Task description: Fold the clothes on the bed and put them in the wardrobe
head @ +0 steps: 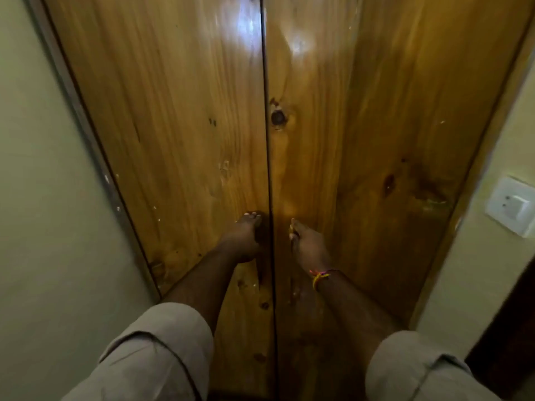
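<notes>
Wardrobe (179, 125): two varnished pine doors, both closed, meeting at a dark vertical seam down the centre of the view. Left door (162, 111) and right door (376, 125) flush with each other; ceiling-light glare near the top of each. Round dark keyhole (278, 117) on the right door, just beside the seam, well above both hands.

Pale green wall (43, 198) to the left of the wardrobe, with a grey metal frame strip (95, 157) between wall and left door. Cream wall (477, 270) to the right, carrying a white switch plate (511, 206).

Rolled beige sleeves (162, 351) at the bottom edge, one on each forearm.

Left hand (246, 241): fingers curled, wrapped round a dark vertical handle (262, 273) on the left door, just beside the seam. Right hand (308, 246): fingers curled inward against the right door's handle next to the seam; handle itself mostly hidden, grip cannot be confirmed. Coloured thread bracelet (320, 276) on the right wrist.

Clothes and bed: out of view; position cannot be told.
</notes>
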